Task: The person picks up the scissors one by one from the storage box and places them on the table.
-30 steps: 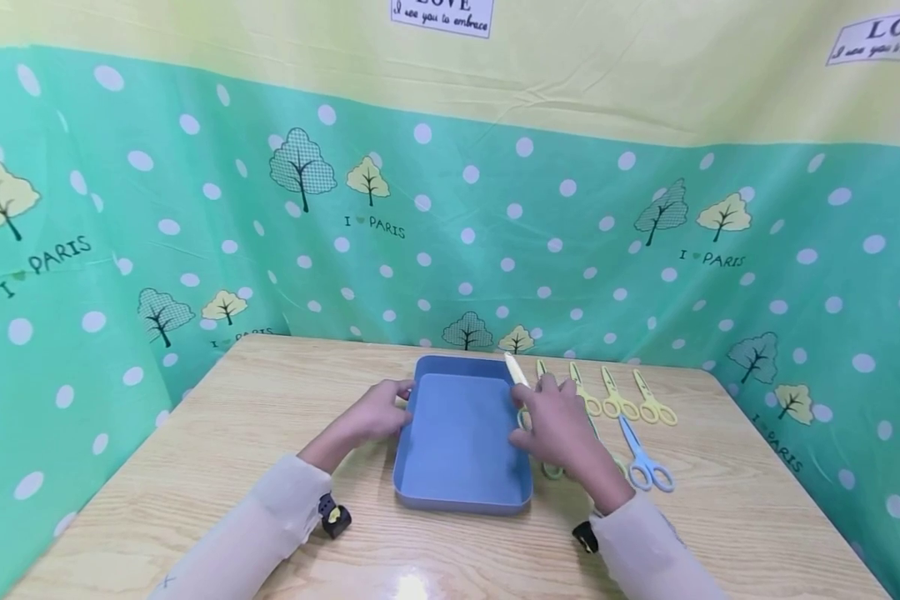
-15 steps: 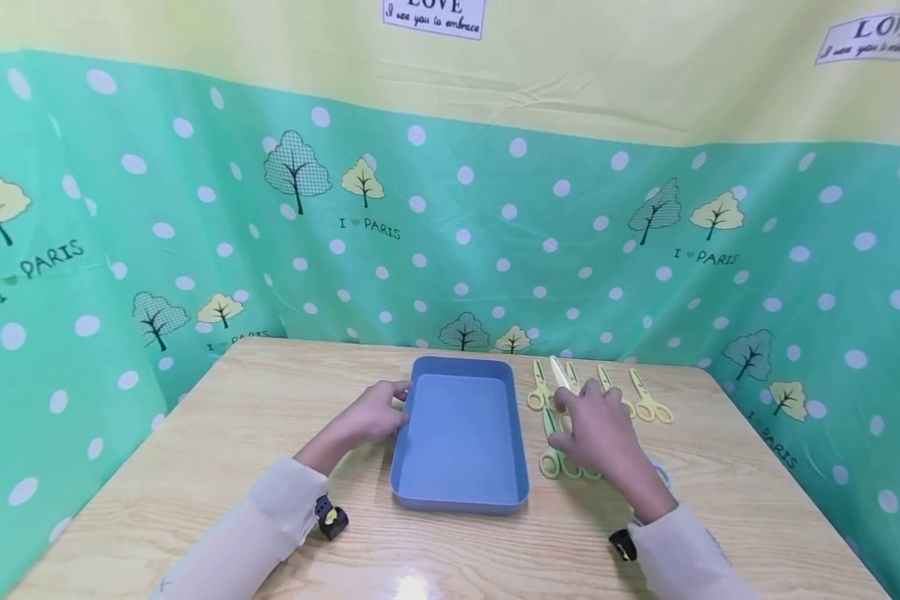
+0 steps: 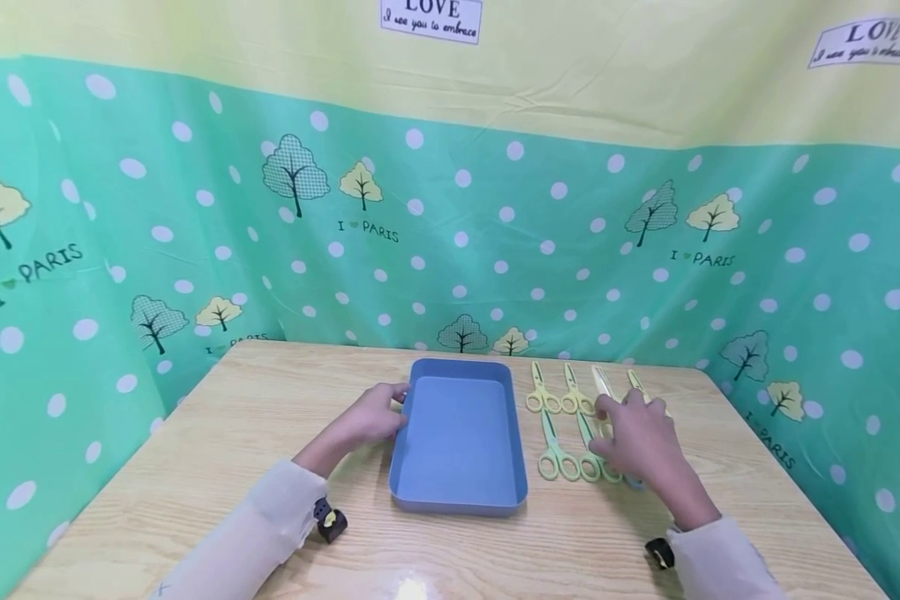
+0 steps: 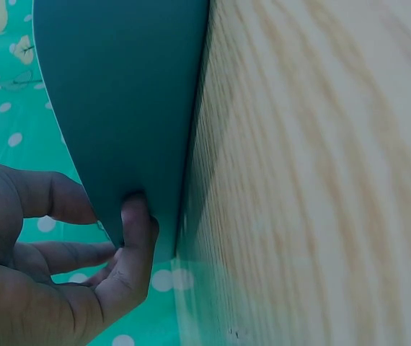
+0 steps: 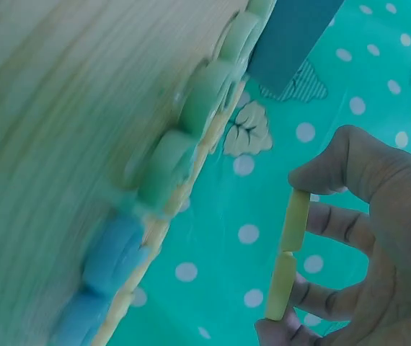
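Note:
In the head view a shallow blue-grey tray (image 3: pixel 461 442) lies on the table. My left hand (image 3: pixel 375 414) grips its left wall; the left wrist view shows fingers (image 4: pixel 139 223) pinching the wall (image 4: pixel 119 94). My right hand (image 3: pixel 637 437) hovers over the scissors right of the tray, pinching one pair by its yellow handles (image 5: pixel 292 238). Its pale blade (image 3: pixel 602 380) points away toward the curtain. Beneath and beside that hand lie yellow scissors (image 3: pixel 542 390), green scissors (image 3: pixel 555 454) and a blue pair (image 3: pixel 633 482), which the hand mostly hides.
Yellow scissors (image 3: pixel 572 392) stand in a row along the back of the wooden table (image 3: pixel 285 392), blades away from me. A green and yellow curtain (image 3: pixel 390 275) hangs behind the table and along its sides.
My right hand has moved right, from the tray's right edge to above the scissors rows, carrying the pinched scissors. Green scissors it covered now show. My left hand stays on the tray.

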`<state>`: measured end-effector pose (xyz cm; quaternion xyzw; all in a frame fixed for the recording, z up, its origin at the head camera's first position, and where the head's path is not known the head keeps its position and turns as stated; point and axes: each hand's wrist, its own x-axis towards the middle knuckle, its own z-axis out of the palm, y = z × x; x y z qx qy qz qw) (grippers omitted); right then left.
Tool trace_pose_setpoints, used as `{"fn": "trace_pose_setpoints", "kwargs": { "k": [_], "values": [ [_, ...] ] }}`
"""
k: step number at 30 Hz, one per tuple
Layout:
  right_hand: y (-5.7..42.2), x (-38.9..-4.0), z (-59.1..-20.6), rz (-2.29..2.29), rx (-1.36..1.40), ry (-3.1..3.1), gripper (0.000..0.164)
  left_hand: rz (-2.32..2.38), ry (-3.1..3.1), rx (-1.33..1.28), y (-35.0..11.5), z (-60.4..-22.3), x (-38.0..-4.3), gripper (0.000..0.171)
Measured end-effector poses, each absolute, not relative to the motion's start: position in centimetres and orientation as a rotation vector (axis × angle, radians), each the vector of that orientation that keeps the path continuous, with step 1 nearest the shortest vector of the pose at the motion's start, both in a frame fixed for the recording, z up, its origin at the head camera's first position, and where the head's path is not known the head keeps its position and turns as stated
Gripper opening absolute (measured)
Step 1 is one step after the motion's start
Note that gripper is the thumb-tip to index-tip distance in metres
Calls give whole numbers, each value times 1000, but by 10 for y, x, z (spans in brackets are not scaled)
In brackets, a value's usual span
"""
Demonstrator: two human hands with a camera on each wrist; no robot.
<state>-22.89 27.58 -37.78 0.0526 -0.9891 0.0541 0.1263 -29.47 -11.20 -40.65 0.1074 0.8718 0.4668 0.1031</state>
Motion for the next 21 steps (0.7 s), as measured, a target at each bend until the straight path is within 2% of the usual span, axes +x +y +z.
{"fn": "trace_pose_setpoints", "kwargs": {
  "k": [21],
  "values": [
    [328,-213,-386,172,48,-2961,36,1361,2594,321,-112,-409,-296,67]
  ]
}}
